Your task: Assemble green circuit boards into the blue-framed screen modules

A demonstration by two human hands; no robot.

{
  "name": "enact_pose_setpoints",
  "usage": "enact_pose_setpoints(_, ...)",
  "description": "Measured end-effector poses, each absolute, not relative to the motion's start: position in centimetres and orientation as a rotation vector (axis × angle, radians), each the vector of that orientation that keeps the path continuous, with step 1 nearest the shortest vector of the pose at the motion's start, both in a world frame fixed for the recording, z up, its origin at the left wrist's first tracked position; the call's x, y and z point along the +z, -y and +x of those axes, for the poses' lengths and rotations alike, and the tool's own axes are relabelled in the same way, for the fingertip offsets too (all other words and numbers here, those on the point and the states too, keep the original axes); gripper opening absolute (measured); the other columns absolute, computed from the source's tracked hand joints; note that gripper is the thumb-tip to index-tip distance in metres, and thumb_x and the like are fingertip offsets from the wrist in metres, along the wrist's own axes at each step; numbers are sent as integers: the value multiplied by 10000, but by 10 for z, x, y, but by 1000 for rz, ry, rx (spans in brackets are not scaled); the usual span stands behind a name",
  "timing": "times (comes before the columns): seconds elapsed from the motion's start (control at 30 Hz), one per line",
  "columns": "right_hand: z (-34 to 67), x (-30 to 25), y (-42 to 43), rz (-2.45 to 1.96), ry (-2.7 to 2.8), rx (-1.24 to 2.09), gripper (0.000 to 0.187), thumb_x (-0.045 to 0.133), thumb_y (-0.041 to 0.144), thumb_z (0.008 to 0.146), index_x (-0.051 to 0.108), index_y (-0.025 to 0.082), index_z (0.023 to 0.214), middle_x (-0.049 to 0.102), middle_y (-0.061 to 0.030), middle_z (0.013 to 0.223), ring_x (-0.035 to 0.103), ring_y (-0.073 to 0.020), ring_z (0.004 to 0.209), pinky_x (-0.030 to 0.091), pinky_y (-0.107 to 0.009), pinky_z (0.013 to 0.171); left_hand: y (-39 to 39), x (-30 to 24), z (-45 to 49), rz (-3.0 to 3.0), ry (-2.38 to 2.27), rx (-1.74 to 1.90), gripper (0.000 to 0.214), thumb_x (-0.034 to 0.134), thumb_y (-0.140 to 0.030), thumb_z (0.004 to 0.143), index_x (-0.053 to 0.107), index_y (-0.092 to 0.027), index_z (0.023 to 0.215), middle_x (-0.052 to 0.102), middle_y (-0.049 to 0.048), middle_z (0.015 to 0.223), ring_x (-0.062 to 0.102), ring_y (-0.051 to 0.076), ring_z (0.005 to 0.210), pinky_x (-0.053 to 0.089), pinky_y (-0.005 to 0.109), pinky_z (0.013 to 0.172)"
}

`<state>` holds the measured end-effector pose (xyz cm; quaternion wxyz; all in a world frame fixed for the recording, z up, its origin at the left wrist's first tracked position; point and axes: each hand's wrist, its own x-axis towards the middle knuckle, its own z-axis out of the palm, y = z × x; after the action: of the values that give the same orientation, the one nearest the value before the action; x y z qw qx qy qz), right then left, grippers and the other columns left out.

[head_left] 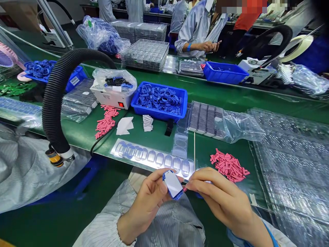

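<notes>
In my left hand (147, 200) is a small blue plastic housing (173, 184) with a white rectangular face, gripped by its edges between thumb and fingers. My right hand (223, 196) is closed in a pinch at the housing's right side. A small pink strip (184, 188) shows at its fingertips, close to the housing. Just beyond both hands lies a clear sheet of oval film stickers (151, 156) along the table edge. A heap of pink strips (228, 165) lies to the right.
A blue bin (159, 113) of blue parts stands behind the sheet, beside a white box (113, 97). A black flexible hose (52, 103) arches at left. Clear plastic trays (295, 161) cover the right side. A thin stick (194, 147) lies mid-table. A co-worker (197, 31) sits opposite.
</notes>
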<state>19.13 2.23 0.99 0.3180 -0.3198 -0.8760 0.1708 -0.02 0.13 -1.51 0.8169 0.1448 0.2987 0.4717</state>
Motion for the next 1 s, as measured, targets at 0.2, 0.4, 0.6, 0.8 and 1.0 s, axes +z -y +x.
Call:
enact_pose_setpoints(0.2,191,12,-21,-852,2275,469,282,404,-23,854,581,146,994,605,-79,872,594,-141,805,500,-247,686,-1,-14,0,330,-636,989,293,742,-360,697,711,-232,959,760,24,878,700,124,799,515,186,738)
enact_pose_setpoints(0.4,192,14,-19,-839,2283,439,280,403,-21,855,582,144,993,607,-78,869,596,-138,806,505,-244,688,0,-15,-1,342,-628,995,284,733,-356,710,708,-238,967,760,24,881,699,120,814,511,181,749)
enact_pose_setpoints(0.6,192,14,-19,-858,2305,428,271,402,2,865,589,150,994,618,-80,875,612,-142,803,516,-245,683,2,-17,-2,350,-617,1001,293,727,-357,715,705,-242,984,758,23,899,693,111,813,505,166,733)
enact_pose_setpoints(0.8,191,13,-20,-867,2299,435,284,403,2,868,586,165,1011,621,-75,871,612,-139,801,519,-247,678,3,-17,-1,360,-620,1004,288,728,-351,715,707,-248,983,757,29,894,690,117,806,506,181,749)
enact_pose_setpoints(1.0,188,12,-20,-835,2288,458,289,409,-12,861,600,146,1010,629,-83,878,617,-141,818,528,-254,689,3,-15,-2,352,-635,998,267,720,-347,724,713,-249,972,753,22,892,679,106,808,500,166,743)
